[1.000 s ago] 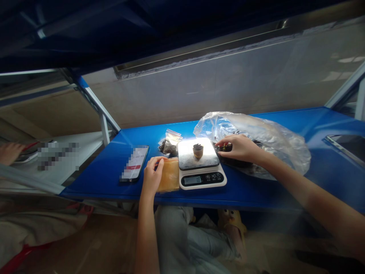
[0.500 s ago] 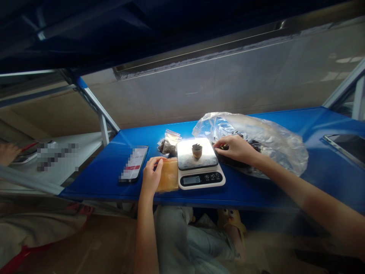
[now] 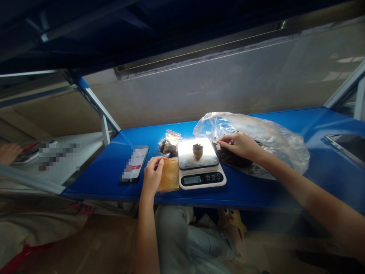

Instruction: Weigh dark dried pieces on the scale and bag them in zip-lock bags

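Note:
My left hand rests at the left edge of a stack of yellowish zip bags, its fingers loosely bent and the thumb apart from them. To the right stands a white digital kitchen scale reading about 1.8. On its plate sits a small brown cup topped with dark flakes. My right hand is over a heap of dark dried pieces in the mouth of a large clear plastic bag. Its fingertips are close together; whatever they hold is too small to make out.
Behind the zip bags lies a small filled clear packet. A phone showing a timer lies at left on the blue table, and a dark-screened device at far right. Another person's hand shows at far left, beyond a metal frame.
My right hand has lifted slightly and shifted right, away from the scale's edge, over the dark pieces. My left hand and the scale reading look the same.

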`<action>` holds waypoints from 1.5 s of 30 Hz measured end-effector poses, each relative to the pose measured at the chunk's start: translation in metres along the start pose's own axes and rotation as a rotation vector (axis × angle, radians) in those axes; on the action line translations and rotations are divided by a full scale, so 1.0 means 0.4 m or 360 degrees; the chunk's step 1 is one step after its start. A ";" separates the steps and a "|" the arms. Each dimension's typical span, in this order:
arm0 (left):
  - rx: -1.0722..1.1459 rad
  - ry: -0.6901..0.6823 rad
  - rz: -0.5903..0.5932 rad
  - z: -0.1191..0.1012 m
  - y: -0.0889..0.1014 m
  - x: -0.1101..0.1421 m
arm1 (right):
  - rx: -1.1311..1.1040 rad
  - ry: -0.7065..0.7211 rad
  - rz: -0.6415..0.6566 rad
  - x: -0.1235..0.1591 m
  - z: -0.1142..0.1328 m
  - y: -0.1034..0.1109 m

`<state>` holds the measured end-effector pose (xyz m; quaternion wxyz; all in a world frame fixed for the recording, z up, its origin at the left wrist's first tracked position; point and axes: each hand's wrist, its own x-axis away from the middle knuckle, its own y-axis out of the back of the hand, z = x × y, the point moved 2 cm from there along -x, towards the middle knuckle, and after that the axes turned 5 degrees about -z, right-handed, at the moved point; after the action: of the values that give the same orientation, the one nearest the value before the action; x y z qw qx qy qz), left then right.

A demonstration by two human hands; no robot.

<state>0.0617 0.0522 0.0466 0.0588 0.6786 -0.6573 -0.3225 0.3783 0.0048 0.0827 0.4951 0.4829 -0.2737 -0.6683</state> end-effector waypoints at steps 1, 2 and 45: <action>0.0000 -0.0001 0.0001 0.000 0.000 0.000 | 0.0003 -0.0005 0.0009 0.000 0.000 0.001; 0.0001 -0.0001 0.0003 0.000 0.000 0.000 | -0.0003 -0.0017 0.0019 0.000 0.001 0.003; 0.0024 0.0014 0.0016 -0.009 -0.001 0.002 | 0.0044 -0.0228 0.0290 0.001 -0.021 0.011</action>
<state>0.0637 0.0503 0.0490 0.0582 0.6771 -0.6629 -0.3141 0.3879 0.0037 0.0831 0.5264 0.4138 -0.3603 -0.6495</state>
